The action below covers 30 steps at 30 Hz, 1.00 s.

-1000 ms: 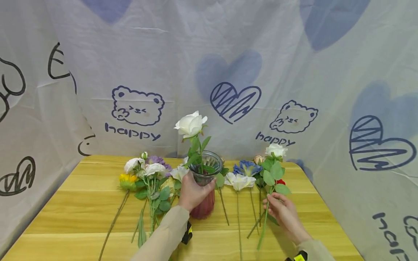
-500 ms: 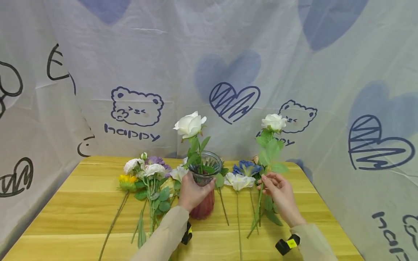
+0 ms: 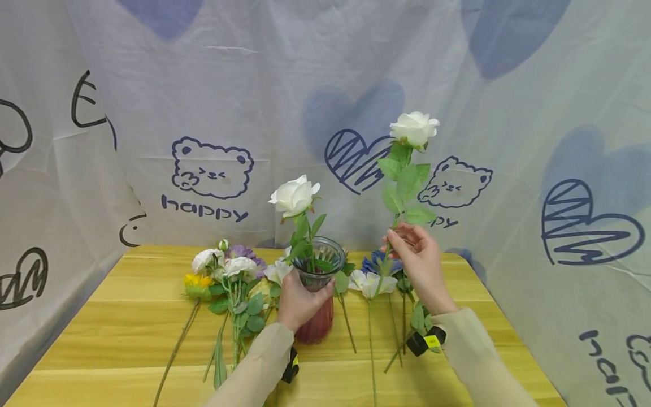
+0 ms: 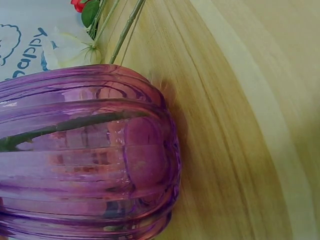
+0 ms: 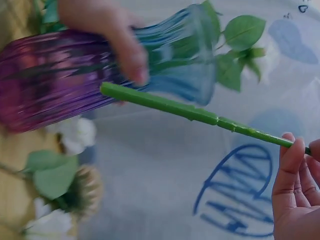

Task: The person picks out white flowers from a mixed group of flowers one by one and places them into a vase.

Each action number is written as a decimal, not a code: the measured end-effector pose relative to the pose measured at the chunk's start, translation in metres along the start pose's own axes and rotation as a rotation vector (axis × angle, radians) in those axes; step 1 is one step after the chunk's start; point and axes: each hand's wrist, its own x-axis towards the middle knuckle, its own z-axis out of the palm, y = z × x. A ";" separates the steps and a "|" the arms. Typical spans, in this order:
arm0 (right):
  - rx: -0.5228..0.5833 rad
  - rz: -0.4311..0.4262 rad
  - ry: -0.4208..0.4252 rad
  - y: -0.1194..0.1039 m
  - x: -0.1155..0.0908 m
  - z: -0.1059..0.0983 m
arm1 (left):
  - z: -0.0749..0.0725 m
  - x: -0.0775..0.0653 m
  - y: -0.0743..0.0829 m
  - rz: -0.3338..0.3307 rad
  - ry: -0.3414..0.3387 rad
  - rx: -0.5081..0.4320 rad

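Observation:
My left hand [image 3: 305, 302] grips a ribbed glass vase [image 3: 316, 325], bluish at its flared mouth and pink-purple lower down. Inside the vase stands one white rose [image 3: 295, 196], its dark stem [image 4: 75, 122] showing through the glass in the left wrist view. My right hand [image 3: 419, 257] pinches the green stem [image 5: 200, 115] of a second white rose [image 3: 414, 129], held upright in the air right of the vase. That rose's bloom is well above the vase's mouth. The cut stem end points down and left, overlapping the vase in the right wrist view.
Left of the vase lie a yellow flower [image 3: 198, 284], white blooms [image 3: 241, 265] and a purple flower [image 3: 247, 254]. To its right lie a white flower [image 3: 373, 284] and a blue one [image 3: 378, 262]. A printed cloth [image 3: 285, 113] hangs behind the wooden table [image 3: 102, 339].
My right hand has lifted the second white rose up from the right side of the table and moved it left toward the vase. My left hand keeps its grip on the vase.

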 end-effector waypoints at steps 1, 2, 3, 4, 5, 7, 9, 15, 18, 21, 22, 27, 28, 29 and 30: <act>0.000 -0.018 0.001 -0.005 0.003 0.003 | 0.000 0.000 0.000 0.001 0.000 0.000; 0.005 -0.036 0.003 -0.009 0.005 0.006 | 0.000 -0.001 -0.001 0.003 -0.001 -0.003; 0.015 -0.055 0.008 -0.014 0.008 0.009 | 0.000 -0.001 -0.001 0.004 -0.002 -0.005; 0.027 -0.075 0.012 -0.018 0.010 0.012 | 0.000 -0.001 -0.001 0.005 -0.003 -0.007; 0.042 -0.097 0.019 -0.023 0.013 0.015 | 0.000 -0.001 -0.001 0.006 -0.004 -0.008; 0.075 -0.145 0.035 -0.032 0.017 0.021 | 0.000 -0.001 -0.001 0.007 -0.005 -0.008; 0.111 -0.202 0.051 -0.040 0.021 0.026 | 0.000 -0.001 0.000 0.008 -0.005 -0.005; 0.177 -0.367 0.103 -0.055 0.032 0.044 | -0.001 -0.001 0.000 0.010 -0.003 -0.004; 0.184 -0.428 0.127 -0.055 0.036 0.054 | -0.001 -0.001 0.000 0.011 -0.007 -0.010; 0.169 -0.449 0.130 -0.050 0.040 0.062 | -0.001 -0.001 0.000 0.007 -0.008 -0.010; 0.161 -0.448 0.125 -0.048 0.041 0.064 | -0.001 -0.001 0.000 0.006 -0.009 -0.012; 0.078 -0.405 0.080 -0.038 0.039 0.074 | -0.001 -0.001 -0.001 0.009 -0.009 -0.010; 0.057 -0.389 0.068 -0.035 0.038 0.076 | -0.001 -0.001 -0.001 0.010 -0.008 -0.010; 0.033 -0.373 0.057 -0.033 0.037 0.077 | -0.001 0.000 -0.001 0.013 -0.008 -0.009; 0.012 -0.356 0.044 -0.030 0.037 0.078 | -0.001 0.000 -0.001 0.015 -0.008 -0.009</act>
